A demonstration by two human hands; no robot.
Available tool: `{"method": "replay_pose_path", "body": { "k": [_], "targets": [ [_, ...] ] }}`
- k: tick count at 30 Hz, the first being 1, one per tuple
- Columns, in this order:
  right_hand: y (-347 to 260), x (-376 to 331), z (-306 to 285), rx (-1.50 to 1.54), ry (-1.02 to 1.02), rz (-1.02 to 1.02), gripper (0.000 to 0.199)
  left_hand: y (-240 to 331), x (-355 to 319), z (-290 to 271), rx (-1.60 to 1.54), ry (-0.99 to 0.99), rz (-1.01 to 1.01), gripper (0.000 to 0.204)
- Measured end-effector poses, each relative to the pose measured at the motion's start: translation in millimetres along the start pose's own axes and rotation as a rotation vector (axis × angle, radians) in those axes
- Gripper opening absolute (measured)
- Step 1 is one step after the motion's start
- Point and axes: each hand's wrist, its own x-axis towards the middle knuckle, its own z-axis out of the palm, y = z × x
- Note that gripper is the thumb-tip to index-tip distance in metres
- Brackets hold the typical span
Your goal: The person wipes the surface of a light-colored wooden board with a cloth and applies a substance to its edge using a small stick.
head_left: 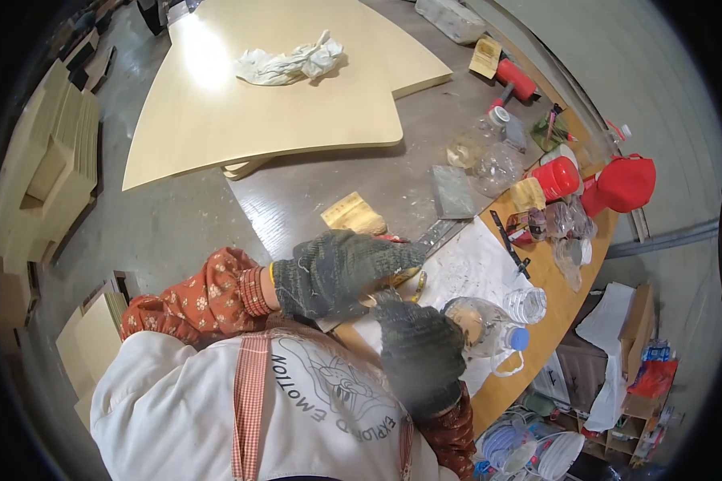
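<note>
My left hand (pixel 341 274), in a dark grey knit glove, is closed near the table's front edge. Just right of it and nearer to me, my right hand (pixel 419 346) is curled in a matching glove and slightly blurred. A small yellow-and-dark piece (pixel 421 287) shows between the hands; its kind is unclear, and the gloves hide most of what they grip. White marked paper (pixel 477 260) lies beside them. A yellowish block (pixel 353 215) sits beyond my left hand. A clear plastic jug (pixel 489 329) with a blue cap lies right of my right hand.
Large pale curved boards (pixel 297 120) cover the far table, with a crumpled white cloth (pixel 289 64) on top. A grey block (pixel 452 192), clear bottles (pixel 497 164), a red jar (pixel 555 178) and a red cap (pixel 622 183) stand along the right. Boards (pixel 52 160) are stacked left.
</note>
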Motion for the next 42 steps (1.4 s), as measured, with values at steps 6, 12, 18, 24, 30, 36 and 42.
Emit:
{"method": "replay_pose_path", "body": {
  "k": [6,12,18,24,30,36,42],
  "targets": [
    [-11,40,11,0.047,-0.088,-0.001,0.021,-53,-22,-11,0.067,0.257,0.063,0.054],
    [4,75,43,0.489,0.024,0.220,0.010,-58,-42,-60,-0.087,0.336,-0.047,0.064],
    [50,117,92,0.472,-0.062,0.188,0.023,-112,-69,-62,-0.223,0.463,-0.142,0.043],
    [82,137,121,0.914,0.057,0.528,0.020,-147,-86,-68,-0.304,0.453,-0.187,0.035],
    [95,145,133,0.204,0.175,-0.038,0.016,-152,-80,-72,-0.242,0.491,-0.270,0.066],
    [91,137,150,0.546,0.012,0.406,0.022,-149,-73,-77,-0.091,0.477,-0.194,0.068],
    [96,130,164,0.407,0.075,0.322,0.020,-161,-72,-69,-0.021,0.582,0.024,0.076]
  ]
}}
